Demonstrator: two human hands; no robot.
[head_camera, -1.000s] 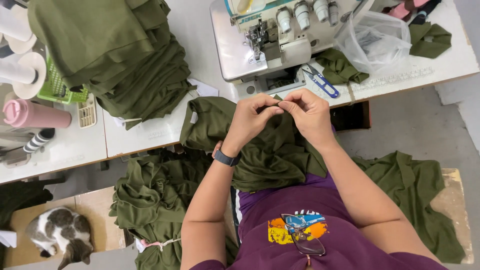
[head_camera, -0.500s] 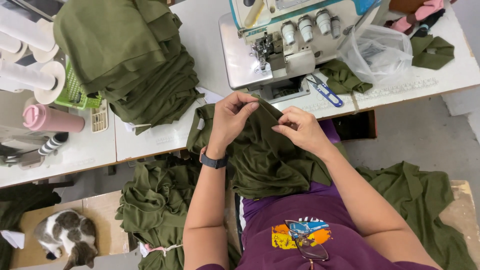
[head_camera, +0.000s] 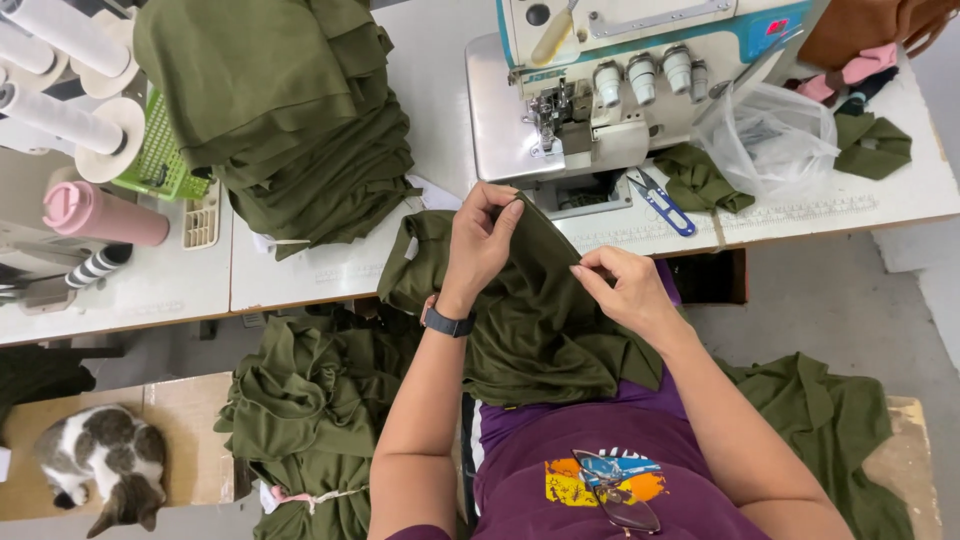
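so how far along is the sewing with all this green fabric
Looks done: a tall folded stack of olive pieces sits on the table left of the serger. In hand: the left hand and right hand pinch one olive garment at its edge, not yet under the needle. Possibly left: a loose heap of olive fabric beside the lap.

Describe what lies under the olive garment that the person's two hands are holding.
Under the olive garment show the white table edge and the person's purple shirt. The left hand and right hand grip it; the lap is covered.
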